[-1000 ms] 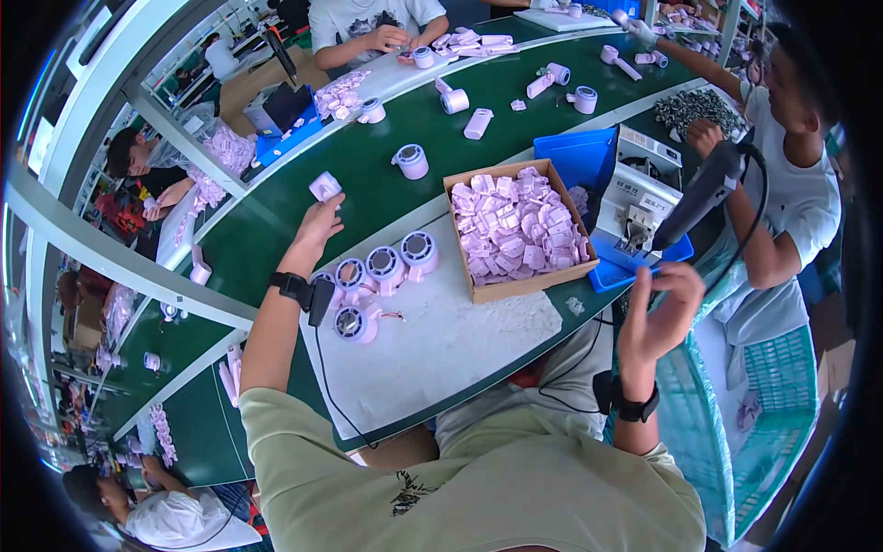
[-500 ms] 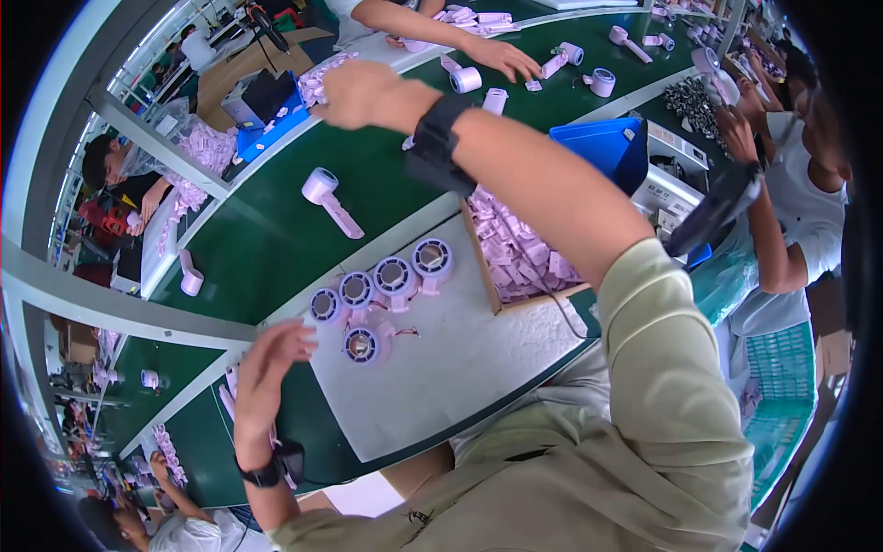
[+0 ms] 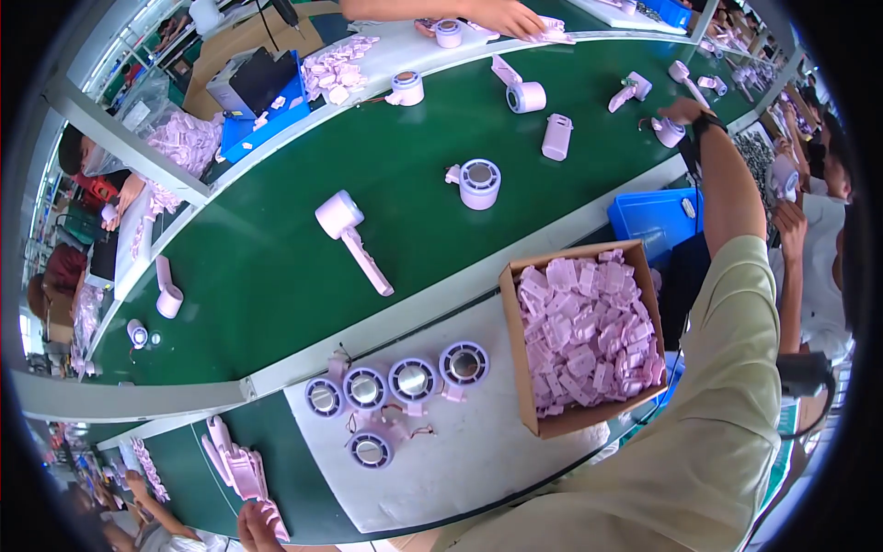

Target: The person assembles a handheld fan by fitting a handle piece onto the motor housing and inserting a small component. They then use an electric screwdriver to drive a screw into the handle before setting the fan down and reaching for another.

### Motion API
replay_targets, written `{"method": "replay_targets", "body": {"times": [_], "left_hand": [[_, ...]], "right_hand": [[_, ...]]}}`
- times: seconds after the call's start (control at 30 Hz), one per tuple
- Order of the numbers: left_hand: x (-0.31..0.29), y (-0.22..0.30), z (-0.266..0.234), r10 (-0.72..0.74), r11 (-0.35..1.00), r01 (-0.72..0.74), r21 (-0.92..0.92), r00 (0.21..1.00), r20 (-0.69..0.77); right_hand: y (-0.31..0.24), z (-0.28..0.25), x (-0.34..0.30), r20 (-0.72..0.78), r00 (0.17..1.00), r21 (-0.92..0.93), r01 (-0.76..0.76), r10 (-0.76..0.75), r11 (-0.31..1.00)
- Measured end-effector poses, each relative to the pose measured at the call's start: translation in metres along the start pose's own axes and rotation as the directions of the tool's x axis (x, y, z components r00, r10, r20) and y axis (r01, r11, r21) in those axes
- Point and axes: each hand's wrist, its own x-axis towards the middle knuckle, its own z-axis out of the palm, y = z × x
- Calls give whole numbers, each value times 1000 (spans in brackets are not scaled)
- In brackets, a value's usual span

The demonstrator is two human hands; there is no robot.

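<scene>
At the far right my right hand (image 3: pixel 682 111) is stretched over the green belt, right at a lilac round fan head (image 3: pixel 669 133). Its fingers are small and blurred, so their grip is unclear. Low on the left my left hand (image 3: pixel 258 528) has its fingers curled against a lilac plastic handle shell (image 3: pixel 275 521), at the end of a stack of handle shells (image 3: pixel 241 467). Several round fan heads (image 3: pixel 412 380) with thin wires lie on the white mat (image 3: pixel 441 488) between my arms. A cardboard box (image 3: pixel 528 391) full of small lilac plastic parts stands to their right.
On the green belt (image 3: pixel 267 276) lie a fan with a long handle (image 3: pixel 354 241), a fan head (image 3: pixel 479 184) and a lilac casing (image 3: pixel 556 137). A blue bin (image 3: pixel 648 221) stands behind the box. Across the belt another person's hand (image 3: pixel 508 17) handles lilac parts. A metal post (image 3: pixel 120 138) rises left.
My right arm has swung from the far left of the belt to the far right. My left hand has dropped down to the handle shells. The view has shifted, showing the whole box.
</scene>
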Motion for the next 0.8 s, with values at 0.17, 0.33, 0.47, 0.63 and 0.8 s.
{"method": "replay_targets", "body": {"times": [0.17, 0.33, 0.47, 0.63, 0.8], "left_hand": [[3, 19, 24, 92, 994, -95, 54, 994, 61], [-5, 17, 15, 61, 985, -71, 158, 996, 64], [9, -8, -26, 157, 971, -170, 167, 984, 84], [0, -23, -55, 220, 940, -254, 230, 962, 161], [35, -22, -64, 433, 873, -487, 3, 778, 455]], "right_hand": [[-22, 15, -36, -24, 979, 299, -189, 205, 935], [-42, -15, -51, -4, 932, 262, -348, 362, 900], [-80, -66, -82, -32, 966, 299, -237, 258, 924], [-203, -143, -178, -107, 990, 363, -43, 87, 931], [-199, -65, -264, -370, 923, 230, 199, -104, 952]]}}
